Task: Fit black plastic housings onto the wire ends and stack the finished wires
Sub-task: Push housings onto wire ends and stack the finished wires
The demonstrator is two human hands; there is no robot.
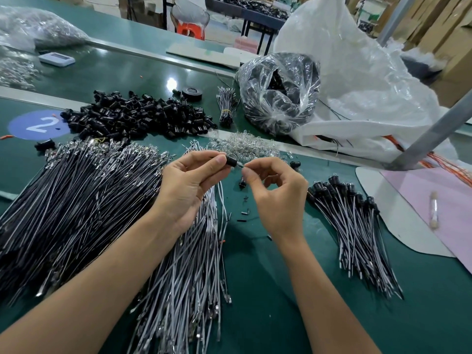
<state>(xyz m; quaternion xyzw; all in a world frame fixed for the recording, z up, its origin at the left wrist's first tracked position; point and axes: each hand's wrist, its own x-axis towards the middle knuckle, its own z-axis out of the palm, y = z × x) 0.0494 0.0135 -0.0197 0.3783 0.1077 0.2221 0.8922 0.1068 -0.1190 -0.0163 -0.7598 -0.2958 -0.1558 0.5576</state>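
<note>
**Bench stock, L to R**

1. Green table (255,272): work surface; all items on it.
2. Clear bag (38,29): far L corner, crumpled, contents unclear.
3. White handheld device (56,58): flat, beside the clear bag.
4. Blue round sticker (38,125): marked "2", stuck to the table.
5. Dark wires (76,195): big fanned pile, L side, metal terminals at the far ends.
6. Loose black housings (132,116): heap behind the dark wires, just R of the sticker.
7. Grey wires (194,251): pile at centre, partly under the L forearm.
8. Left hand (186,185): raised over the grey wires, thumb and fingertips pinching one black housing (231,160), held approx. level.
9. Tape roll (192,93): black, far side of the heap.
10. Tied wire bundle (226,106): small, R of the tape roll.
11. Clear small parts (245,144): scattered pile just behind both hands.
12. Right hand (275,195): thumb and forefinger pinching a small shiny piece (238,164) at the housing's R end; its nature is too small to tell.
13. Bag of black parts (278,93): clear plastic, open at top.
14. Finished wires (352,221): stack R of the R hand, housings at the far ends, well apart from the grey wires.
15. White sack (357,72): large, behind the finished wires.
16. Pink sheet (439,200): far R edge.
</note>
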